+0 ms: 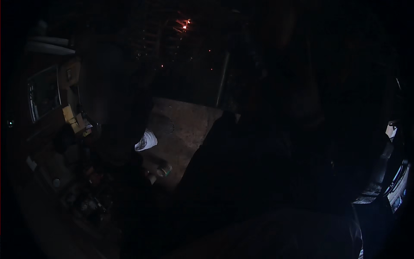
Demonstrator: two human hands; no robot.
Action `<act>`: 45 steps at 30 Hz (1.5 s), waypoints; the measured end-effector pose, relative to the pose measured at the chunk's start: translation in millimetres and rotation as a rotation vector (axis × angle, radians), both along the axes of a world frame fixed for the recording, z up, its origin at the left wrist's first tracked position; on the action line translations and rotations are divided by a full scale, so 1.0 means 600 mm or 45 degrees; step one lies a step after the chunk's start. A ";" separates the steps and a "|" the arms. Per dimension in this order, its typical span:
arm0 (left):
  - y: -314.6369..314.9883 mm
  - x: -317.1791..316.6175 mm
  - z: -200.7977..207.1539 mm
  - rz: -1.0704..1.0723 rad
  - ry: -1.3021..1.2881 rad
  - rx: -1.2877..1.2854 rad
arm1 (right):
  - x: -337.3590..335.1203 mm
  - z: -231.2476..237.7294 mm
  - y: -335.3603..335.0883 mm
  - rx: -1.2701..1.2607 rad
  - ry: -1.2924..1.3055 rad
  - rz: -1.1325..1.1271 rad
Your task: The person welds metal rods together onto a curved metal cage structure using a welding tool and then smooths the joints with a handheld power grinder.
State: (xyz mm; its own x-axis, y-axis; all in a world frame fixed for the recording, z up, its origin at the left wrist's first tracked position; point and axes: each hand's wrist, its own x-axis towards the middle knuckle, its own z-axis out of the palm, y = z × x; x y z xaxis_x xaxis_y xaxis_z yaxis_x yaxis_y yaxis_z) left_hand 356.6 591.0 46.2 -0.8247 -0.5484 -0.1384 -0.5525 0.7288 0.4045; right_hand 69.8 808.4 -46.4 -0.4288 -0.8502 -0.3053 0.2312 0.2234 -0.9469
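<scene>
A white piece, perhaps cloth, lies on a dim brown surface, left of the middle; whether that is a tabletop or the floor I cannot tell. Its long axis slants from near left to far right, and its left end meets deep shadow. Neither the left hand nor the right hand can be made out, so I cannot tell whether the fingers are open, closed or gripping, which hand is nearer, or which way the white piece lies from them.

Just nearer and to the right sits a small round container. A large dark shape covers the right side of the brown surface. Farther out, yellow boxes and a framed panel stand on the left; orange-red lights glow at the far side.
</scene>
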 end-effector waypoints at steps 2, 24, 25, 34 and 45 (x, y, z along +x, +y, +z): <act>-0.007 0.018 -0.006 -0.046 -0.006 -0.062 | 0.003 -0.003 -0.010 0.025 -0.005 0.049; -0.004 0.045 -0.003 -0.140 0.033 -0.225 | 0.015 -0.002 -0.018 0.113 0.041 0.169; -0.003 0.036 -0.005 -0.138 0.035 -0.207 | 0.015 -0.002 -0.018 0.105 0.043 0.152; 0.019 -0.009 0.032 -0.003 -0.074 -0.061 | 0.011 0.002 -0.005 0.020 0.034 0.092; 0.029 -0.006 0.045 0.009 -0.134 -0.080 | 0.026 0.001 0.001 -0.096 -0.037 0.015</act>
State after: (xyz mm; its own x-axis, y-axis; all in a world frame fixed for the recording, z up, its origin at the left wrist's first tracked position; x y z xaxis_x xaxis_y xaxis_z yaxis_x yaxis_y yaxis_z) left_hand 353.2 608.1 73.2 -0.8034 -0.5647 -0.1888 -0.5949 0.7467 0.2975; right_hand 85.4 809.1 -45.8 -0.4105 -0.8762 -0.2524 0.2569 0.1545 -0.9540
